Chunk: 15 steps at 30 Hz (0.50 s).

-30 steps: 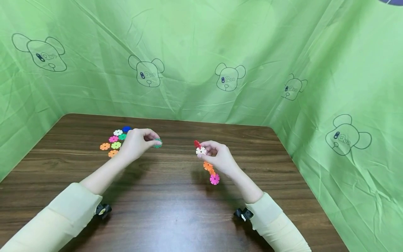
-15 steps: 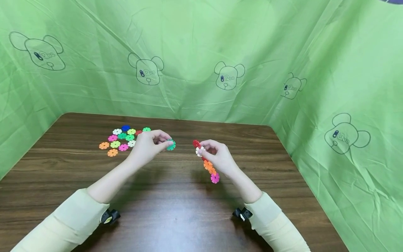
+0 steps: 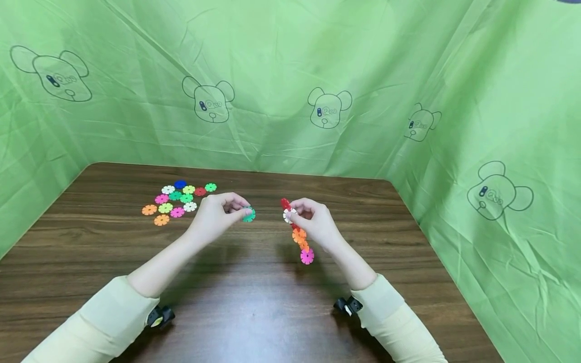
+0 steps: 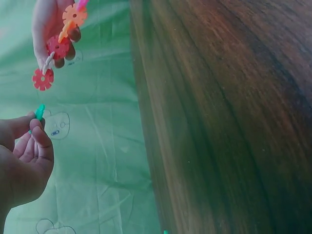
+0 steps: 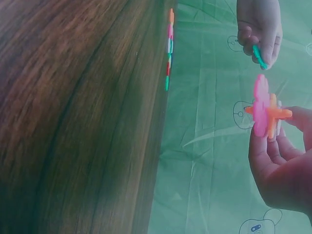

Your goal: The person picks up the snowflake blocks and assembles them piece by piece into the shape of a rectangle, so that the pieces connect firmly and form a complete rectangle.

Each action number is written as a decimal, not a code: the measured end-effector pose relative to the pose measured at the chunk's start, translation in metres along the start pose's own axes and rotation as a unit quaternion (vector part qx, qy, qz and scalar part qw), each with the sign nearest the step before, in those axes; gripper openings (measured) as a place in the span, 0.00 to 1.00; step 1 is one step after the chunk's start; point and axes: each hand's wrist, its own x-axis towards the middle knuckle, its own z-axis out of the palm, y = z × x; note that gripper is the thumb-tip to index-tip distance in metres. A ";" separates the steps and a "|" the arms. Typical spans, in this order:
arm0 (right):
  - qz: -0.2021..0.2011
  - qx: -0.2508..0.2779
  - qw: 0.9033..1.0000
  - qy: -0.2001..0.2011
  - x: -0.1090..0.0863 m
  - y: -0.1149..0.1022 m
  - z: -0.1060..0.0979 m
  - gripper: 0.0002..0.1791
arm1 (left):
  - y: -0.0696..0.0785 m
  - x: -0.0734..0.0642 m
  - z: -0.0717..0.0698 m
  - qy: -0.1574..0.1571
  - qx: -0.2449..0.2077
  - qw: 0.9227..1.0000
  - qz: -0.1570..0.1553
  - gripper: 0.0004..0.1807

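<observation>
My left hand (image 3: 217,214) pinches a green snowflake disc (image 3: 249,215) between thumb and fingers, raised above the table. Facing it from the right, my right hand (image 3: 315,223) holds a chain of interlocked snowflake discs by its white disc (image 3: 289,216). At the chain's upper end is a red disc (image 4: 43,79). Below the white one hang another red disc, orange discs (image 3: 299,235) and a pink disc (image 3: 307,256) at the bottom. A gap separates the green disc from the chain. In the right wrist view the pink disc (image 5: 261,105) partly hides the others.
Loose snowflake discs in several colours lie spread at the table's back left, among them a blue disc (image 3: 180,184), a yellow-green disc (image 3: 165,207) and an orange disc (image 3: 161,220). Green cloth (image 3: 272,75) hangs behind the brown wooden table (image 3: 254,297).
My left hand has carried the green disc rightward from near the loose discs, closer to the chain, uncovering more of them. My right hand has stayed nearly in place, the chain shifting slightly.
</observation>
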 end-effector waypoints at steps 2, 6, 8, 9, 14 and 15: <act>0.000 0.009 1.000 -0.002 -0.002 -0.007 0.000 0.12 | -0.002 -0.001 0.000 0.000 0.005 1.000 -0.001 0.07; 0.004 0.016 1.000 -0.007 -0.006 -0.022 -0.001 0.11 | -0.002 -0.003 0.001 -0.009 0.004 1.000 -0.001 0.07; 0.011 0.017 1.000 -0.006 -0.006 -0.025 0.000 0.10 | -0.002 -0.004 0.002 -0.014 -0.008 1.000 -0.002 0.07; 0.015 0.019 1.000 -0.006 -0.006 -0.025 0.000 0.10 | -0.001 -0.004 0.002 -0.017 -0.013 1.000 -0.002 0.07; 0.028 0.026 0.999 -0.004 -0.007 -0.027 0.000 0.10 | -0.001 -0.006 0.002 -0.021 -0.028 0.999 -0.006 0.07; 0.029 0.028 0.999 -0.004 -0.007 -0.026 0.000 0.10 | -0.001 -0.006 0.002 -0.022 -0.029 0.999 -0.007 0.07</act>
